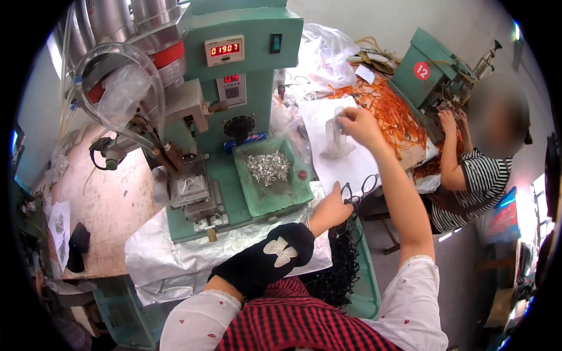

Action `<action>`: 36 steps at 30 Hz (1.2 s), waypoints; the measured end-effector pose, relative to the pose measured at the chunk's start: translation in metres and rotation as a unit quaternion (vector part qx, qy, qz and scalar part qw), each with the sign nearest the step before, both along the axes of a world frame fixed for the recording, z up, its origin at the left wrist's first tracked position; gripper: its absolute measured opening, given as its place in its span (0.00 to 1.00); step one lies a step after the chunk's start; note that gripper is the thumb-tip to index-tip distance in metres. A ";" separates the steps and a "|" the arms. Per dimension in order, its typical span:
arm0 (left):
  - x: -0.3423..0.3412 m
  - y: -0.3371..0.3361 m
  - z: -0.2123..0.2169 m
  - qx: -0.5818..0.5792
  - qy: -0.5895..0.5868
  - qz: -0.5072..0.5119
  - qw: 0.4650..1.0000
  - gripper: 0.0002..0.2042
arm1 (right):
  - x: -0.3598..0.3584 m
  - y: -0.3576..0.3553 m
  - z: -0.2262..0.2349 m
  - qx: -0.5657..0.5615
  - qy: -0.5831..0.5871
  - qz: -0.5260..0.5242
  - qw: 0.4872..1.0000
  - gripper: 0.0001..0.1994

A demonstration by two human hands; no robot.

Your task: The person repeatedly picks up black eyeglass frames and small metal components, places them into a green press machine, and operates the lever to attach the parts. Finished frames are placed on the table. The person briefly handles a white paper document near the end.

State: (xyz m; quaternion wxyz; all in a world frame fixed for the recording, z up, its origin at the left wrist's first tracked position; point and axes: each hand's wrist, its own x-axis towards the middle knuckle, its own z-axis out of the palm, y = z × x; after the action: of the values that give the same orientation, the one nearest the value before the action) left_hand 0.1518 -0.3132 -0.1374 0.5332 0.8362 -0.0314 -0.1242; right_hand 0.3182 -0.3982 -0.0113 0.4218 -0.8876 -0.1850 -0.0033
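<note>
Green press machine [234,88] on cluttered brown workbench [111,199], workshop room

We see a brightly, evenly lit scene, with soft daylight that seems to enter from both sides: a window strip at the upper left and blown-out patches at the far right edge. Shadows are faint and short. The white sheet [339,146] and the silver foil [175,245] glare mildly, and the metal hopper [117,23] carries bright reflections. The fisheye bends the green machine [246,76] and crushes the rim into a black vignette. The centre is sharp; the edges soften.
</note>
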 end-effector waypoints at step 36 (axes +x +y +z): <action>-0.183 0.174 0.089 -0.011 0.032 -0.017 0.999 0.37 | -0.042 0.001 -0.023 -0.150 -0.133 -0.204 0.958 0.20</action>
State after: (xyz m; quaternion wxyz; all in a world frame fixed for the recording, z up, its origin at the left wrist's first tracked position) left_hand -0.0307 -0.1395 -0.0484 0.5412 0.8250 -0.0301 -0.1600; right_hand 0.2762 -0.3970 -0.0345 0.2456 -0.9512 -0.0523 -0.1794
